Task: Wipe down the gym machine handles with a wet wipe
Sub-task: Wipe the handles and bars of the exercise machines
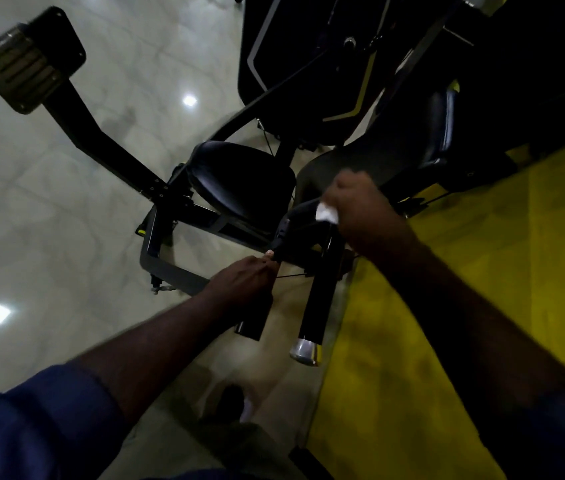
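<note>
Near the black seat (pixel 239 181), apparently steadying left handle (pixel 251 323) in curled left hand (pixel 243 278), pressing wet wipe (pixel 326 213) pinched in right hand (pixel 360 213) onto top of right handle (pixel 319 299).

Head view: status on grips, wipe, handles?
Left grip holds left handle. Right grip pinches wipe at top of right handle. Nothing in the way.
</note>
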Motion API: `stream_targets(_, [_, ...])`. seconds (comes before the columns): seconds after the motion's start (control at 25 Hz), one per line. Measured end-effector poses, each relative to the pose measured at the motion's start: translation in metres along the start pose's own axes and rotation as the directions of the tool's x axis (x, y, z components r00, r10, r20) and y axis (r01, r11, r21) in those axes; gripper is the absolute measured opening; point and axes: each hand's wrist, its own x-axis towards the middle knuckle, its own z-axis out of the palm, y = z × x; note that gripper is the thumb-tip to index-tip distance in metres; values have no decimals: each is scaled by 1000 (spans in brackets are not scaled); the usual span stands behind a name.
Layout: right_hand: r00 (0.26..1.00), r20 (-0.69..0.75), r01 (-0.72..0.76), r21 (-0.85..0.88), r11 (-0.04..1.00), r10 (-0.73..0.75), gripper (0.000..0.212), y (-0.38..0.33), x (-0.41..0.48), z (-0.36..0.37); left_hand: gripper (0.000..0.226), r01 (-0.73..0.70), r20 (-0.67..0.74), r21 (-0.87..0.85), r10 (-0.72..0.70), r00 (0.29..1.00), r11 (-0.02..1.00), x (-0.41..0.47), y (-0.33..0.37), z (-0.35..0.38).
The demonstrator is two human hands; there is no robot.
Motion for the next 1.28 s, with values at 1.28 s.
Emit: stream_targets(1.28, [678,612,-101,626,-773,407,32,-67,-122,48,29,181,-190,-625,-374,908,759,-90,104,-47])
